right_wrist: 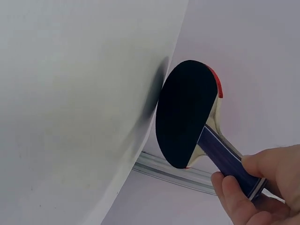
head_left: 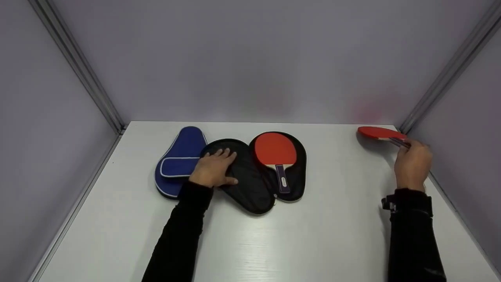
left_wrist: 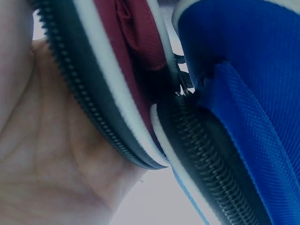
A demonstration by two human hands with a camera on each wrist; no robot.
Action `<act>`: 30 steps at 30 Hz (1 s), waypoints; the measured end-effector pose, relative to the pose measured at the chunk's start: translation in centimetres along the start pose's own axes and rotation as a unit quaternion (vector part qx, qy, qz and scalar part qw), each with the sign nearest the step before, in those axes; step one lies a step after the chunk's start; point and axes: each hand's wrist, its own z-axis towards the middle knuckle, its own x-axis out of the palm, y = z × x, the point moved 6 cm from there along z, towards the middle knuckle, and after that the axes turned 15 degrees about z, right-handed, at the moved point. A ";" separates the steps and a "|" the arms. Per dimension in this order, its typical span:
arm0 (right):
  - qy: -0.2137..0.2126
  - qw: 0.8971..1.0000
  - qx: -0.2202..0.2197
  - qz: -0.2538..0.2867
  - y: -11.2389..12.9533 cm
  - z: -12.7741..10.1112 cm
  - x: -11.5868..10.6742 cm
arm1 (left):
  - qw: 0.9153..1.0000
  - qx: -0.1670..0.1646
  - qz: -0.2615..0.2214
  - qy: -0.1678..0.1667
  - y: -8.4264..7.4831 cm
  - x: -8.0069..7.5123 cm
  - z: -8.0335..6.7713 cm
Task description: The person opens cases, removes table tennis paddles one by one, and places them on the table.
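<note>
A red paddle (head_left: 275, 150) is seen lying in the open black case (head_left: 250, 188), whose flap is pressed by the flat left hand (head_left: 213, 169) beside a blue case (head_left: 178, 162), while a second paddle (head_left: 379, 133) is gripped by its handle in the right hand (head_left: 411, 164) above the table (head_left: 274, 243); no writing can be read.

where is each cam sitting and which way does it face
Head: worn high, looks forward and down at the table; shows both sleeves, left hand flat on the open black case, right hand holding a paddle.
Left wrist: under the palm, close on case zippers.
Right wrist: looks along the fingers at the paddle's black face.
Shared: head and right wrist both show the held paddle.
</note>
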 end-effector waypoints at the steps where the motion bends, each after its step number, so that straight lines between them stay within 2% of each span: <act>1: -0.007 1.000 0.001 0.003 0.0 0.0 -0.2 | 1.000 0.000 -0.006 -0.001 -0.1 -0.3 -0.2; 6: -0.022 0.999 0.019 0.013 -0.4 0.2 -0.7 | 1.000 0.000 -0.009 0.001 -0.8 -1.6 -1.1; 8: -0.017 0.999 0.028 0.010 -0.4 0.3 -0.7 | 1.000 -0.001 -0.008 0.002 -0.7 -1.5 -1.0; 12: 0.003 0.999 0.034 0.003 -0.5 0.5 -0.5 | 1.000 -0.003 -0.004 0.002 0.1 -0.2 0.0; 15: 0.028 0.999 0.039 -0.008 -0.8 0.5 -0.3 | 1.000 -0.002 0.014 0.003 0.5 0.5 0.5; 19: 0.072 0.996 0.047 -0.023 -1.5 0.3 0.0 | 1.000 -0.002 0.014 0.007 0.5 0.7 0.6; 25: 0.139 0.989 0.036 -0.045 -2.4 -0.1 0.1 | 1.000 -0.001 -0.007 -0.010 0.1 -0.1 0.1; 27: 0.166 0.984 0.033 -0.058 -2.9 -0.3 0.3 | 1.000 0.000 0.004 -0.008 -0.3 -0.6 -0.2; 30: 0.200 0.977 0.027 -0.072 -3.5 -0.7 0.6 | 1.000 0.000 -0.008 -0.009 -0.5 -1.1 -0.6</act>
